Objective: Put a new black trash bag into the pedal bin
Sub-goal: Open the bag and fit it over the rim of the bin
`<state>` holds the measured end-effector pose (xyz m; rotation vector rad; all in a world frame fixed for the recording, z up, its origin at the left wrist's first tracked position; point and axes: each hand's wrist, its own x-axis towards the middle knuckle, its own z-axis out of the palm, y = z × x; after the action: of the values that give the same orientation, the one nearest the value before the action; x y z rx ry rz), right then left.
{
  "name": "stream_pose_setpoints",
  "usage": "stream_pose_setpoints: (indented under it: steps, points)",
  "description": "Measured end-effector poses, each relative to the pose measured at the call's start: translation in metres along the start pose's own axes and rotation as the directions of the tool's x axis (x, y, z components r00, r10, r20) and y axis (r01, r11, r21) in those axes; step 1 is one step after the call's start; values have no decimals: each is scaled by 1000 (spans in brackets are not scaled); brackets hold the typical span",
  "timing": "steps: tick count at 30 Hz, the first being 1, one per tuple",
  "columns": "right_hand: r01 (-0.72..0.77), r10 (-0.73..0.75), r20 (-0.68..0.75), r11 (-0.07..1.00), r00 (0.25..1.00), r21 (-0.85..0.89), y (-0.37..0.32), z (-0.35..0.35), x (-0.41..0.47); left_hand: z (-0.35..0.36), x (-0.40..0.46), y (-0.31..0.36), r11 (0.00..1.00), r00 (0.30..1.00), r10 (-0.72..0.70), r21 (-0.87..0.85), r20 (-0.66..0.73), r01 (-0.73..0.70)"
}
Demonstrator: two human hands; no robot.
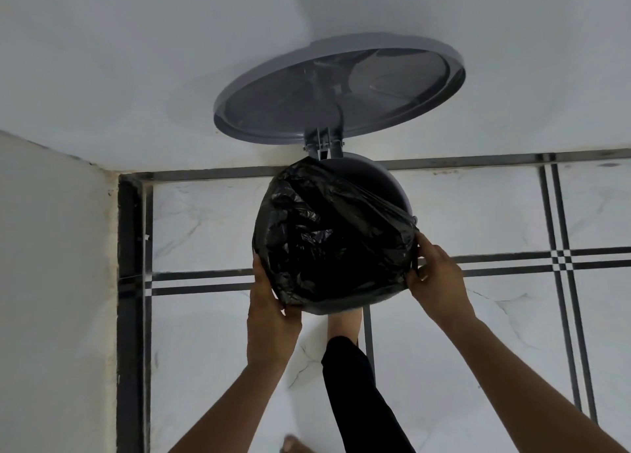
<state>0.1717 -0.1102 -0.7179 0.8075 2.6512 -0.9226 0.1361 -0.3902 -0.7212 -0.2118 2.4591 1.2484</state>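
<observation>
**Mia:** Trash bag (327,241), black and crinkly. Where is it?

**Ben:** It sits in the mouth of the pedal bin (392,188). Start close to us. A bare foot (343,323) reaches under the near side of the bin. I think it is pressing the pedal, but the bin hides the pedal.

**Mia:** And the hands?

**Ben:** The left hand (269,311) is on the near left side of the bin. Its thumb and fingers pinch the edge of the bag against the rim. The right hand (435,275) is on the near right side. Its fingers curl round the bag's edge and pull it out and down.

**Mia:** Is the bag on all the way?

**Ben:** Not yet. On the near side and the left side the bag wraps over the rim. On the far right side you can see the bare grey rim, and the bag is pulled tight across there.

**Mia:** What is past the bin?

**Ben:** The lid (341,90) stands open behind it, leaning toward the white wall (136,59).

**Mia:** So what is left?

**Ben:** I think they must pull the bag over the far right rim, push the middle down inside, then let the lid shut.
</observation>
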Motion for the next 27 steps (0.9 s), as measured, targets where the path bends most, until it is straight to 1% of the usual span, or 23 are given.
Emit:
stream_pose_setpoints:
  steps: [2,4,8,10,11,12,13,15,16,17,18,19,20,22,24,25,26,27]
  points:
    - [19,-19,10,999,1000,-30,4,2,-1,-4,-1,-6,990,1000,-1,140,20,-2]
    - [41,-40,7,998,999,-54,7,4,-1,-8,3,-12,976,999,22,217,46,-32]
    - [42,-45,-42,998,998,-54,6,3,6,-14,19,-14,970,994,62,230,85,-81]
    - [0,0,-85,1000,996,2,5,-1,11,-18,22,-12,970,995,72,230,64,-85]
    - [-52,59,-101,996,993,66,3,-5,13,-21,23,-11,973,997,69,218,35,-75]
    - [-126,143,-99,978,985,167,2,-8,16,-24,25,-10,978,998,61,198,-6,-59]
    - [-212,241,-67,932,968,293,0,-12,20,-28,28,-8,984,997,50,171,-58,-39]
    - [-382,403,78,763,912,522,-5,-21,31,-35,39,-5,993,991,-5,114,-137,20]
    - [-450,442,171,666,881,595,-8,-27,37,-38,45,-4,993,989,-27,112,-143,43]
    - [-502,452,257,589,854,633,-9,-34,42,-40,52,-2,990,991,-49,124,-125,65]
    - [-544,450,325,540,832,643,-10,-39,47,-42,57,0,988,993,-76,124,-95,88]
    - [-574,448,370,516,814,636,-10,-44,50,-45,63,1,987,992,-116,103,-58,121]
    - [-591,449,391,518,803,618,-8,-47,53,-46,68,2,984,986,-168,60,-12,169]
    - [-582,450,372,584,812,565,-3,-47,57,-51,76,5,943,947,-301,-111,112,313]
    - [-546,442,321,658,838,519,-2,-45,59,-55,83,7,824,879,-408,-315,247,471]
    - [-540,444,309,658,841,525,-3,-44,59,-58,85,6,753,845,-434,-389,313,531]
    - [-546,452,312,630,836,551,-4,-43,60,-61,86,4,700,818,-438,-430,372,571]
    - [-561,464,326,584,823,586,-6,-42,60,-64,85,1,673,801,-427,-443,420,592]
